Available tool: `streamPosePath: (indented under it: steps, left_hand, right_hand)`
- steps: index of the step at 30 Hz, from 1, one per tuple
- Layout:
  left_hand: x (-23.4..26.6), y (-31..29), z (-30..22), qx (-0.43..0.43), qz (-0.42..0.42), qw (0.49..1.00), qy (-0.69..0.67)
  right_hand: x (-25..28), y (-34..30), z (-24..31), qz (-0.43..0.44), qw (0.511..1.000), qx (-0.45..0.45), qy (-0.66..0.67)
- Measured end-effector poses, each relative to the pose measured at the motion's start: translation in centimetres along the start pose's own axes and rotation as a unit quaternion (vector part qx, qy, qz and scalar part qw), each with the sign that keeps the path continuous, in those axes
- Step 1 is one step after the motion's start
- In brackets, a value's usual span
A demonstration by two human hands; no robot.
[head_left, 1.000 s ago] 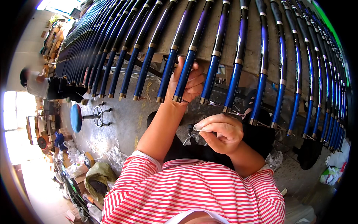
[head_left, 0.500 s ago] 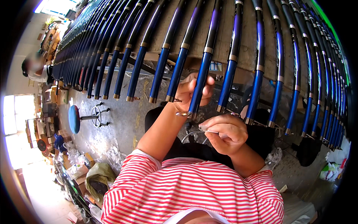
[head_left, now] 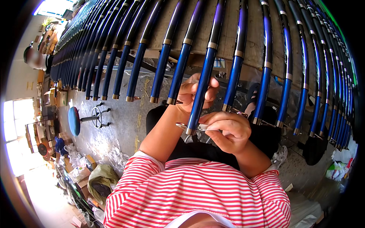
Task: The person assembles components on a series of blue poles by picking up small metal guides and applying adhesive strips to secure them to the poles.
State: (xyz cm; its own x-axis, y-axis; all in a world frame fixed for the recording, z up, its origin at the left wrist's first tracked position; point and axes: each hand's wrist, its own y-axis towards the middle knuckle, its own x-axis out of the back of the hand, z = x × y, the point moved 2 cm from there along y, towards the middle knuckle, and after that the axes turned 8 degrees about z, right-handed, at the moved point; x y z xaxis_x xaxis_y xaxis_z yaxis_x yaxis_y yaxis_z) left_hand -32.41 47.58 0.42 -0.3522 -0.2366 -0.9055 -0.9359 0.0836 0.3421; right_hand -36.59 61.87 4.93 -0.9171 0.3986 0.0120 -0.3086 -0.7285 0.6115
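Note:
My left hand is closed round a glossy blue fishing rod from beneath, its fingers partly hidden behind the blank. A metal collar rims the rod's near end, and a small metal ring guide sticks out to its left. My right hand, just right of that end, pinches a small pale, flat piece between thumb and fingers. The piece reaches up to the rod's side; whether it touches cannot be told. Its exact kind is unclear.
Many similar rods hang over the near edge of a wooden table, on both sides of my hands. A blue-topped stool stands at left near cartons and plastic bags. Another person is at far left.
The held rod has shifted toward me, its end now lower. My right hand has moved slightly left, bringing the pale piece up beside the rod. Neighbouring rods have shifted a little.

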Motion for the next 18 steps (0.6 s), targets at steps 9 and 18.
streamPosePath:
  steps: [9, 18]
  left_hand:
    - [0.16, -0.11, 0.07, -0.001, 0.003, 1.0, -0.008]
    - [-0.37, 0.29, 0.02, 0.012, -0.003, 1.0, 0.024]
  right_hand:
    - [-0.12, 0.05, 0.05, 0.003, 1.0, 0.002, 0.004]
    - [0.02, 0.24, 0.31, 0.023, 1.0, 0.007, 0.003]
